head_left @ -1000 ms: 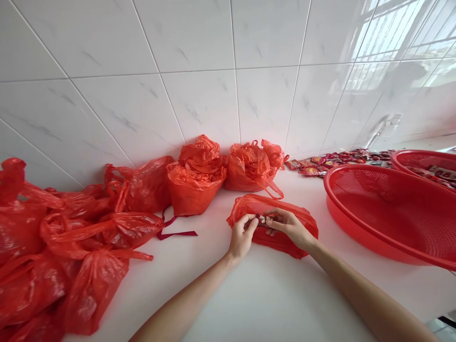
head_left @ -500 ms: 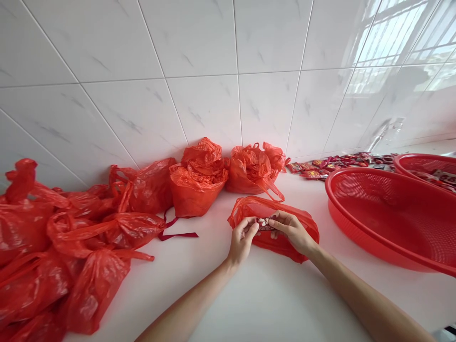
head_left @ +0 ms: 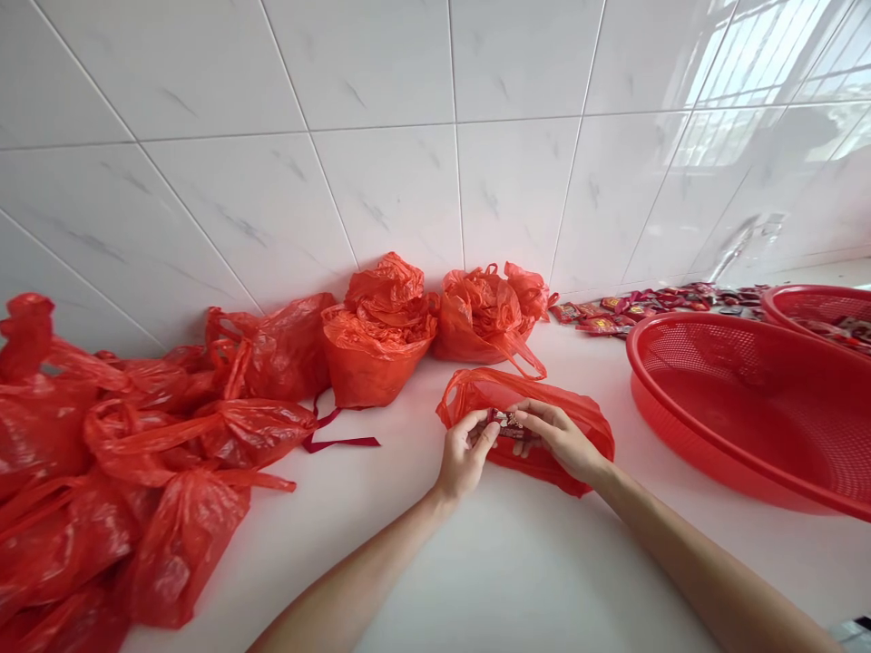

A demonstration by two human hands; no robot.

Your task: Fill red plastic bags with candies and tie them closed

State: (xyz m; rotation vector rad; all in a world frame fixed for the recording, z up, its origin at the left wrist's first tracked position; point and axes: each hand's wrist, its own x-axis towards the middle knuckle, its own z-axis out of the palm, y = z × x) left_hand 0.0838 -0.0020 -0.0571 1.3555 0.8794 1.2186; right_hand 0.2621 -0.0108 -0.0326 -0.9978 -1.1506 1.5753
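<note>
Between my two hands is a small dark-red wrapped packet (head_left: pixel 507 423) with white print, over a flattened red plastic bag (head_left: pixel 585 426) on the white counter. My left hand (head_left: pixel 466 453) pinches the packet's left end between thumb and fingers. My right hand (head_left: pixel 559 440) is closed at its right side, fingers bent over the packet's edge. The bag's near and far edges show around my hands. Part of the packet is hidden by my fingers.
Filled, knotted red bags (head_left: pixel 190 535) crowd the left. Two bunched red bags (head_left: pixel 377 363) stand by the tiled wall. A dark-red ribbon (head_left: pixel 347 443) lies nearby. Scattered packets (head_left: pixel 599 324) lie at back right, beside a large red basket (head_left: pixel 735 399) and another basket (head_left: pixel 809 299) holding packets.
My right hand's fingers have shifted slightly on the packet, and the fingertips below it show more spread. The whole view has tilted down very little.
</note>
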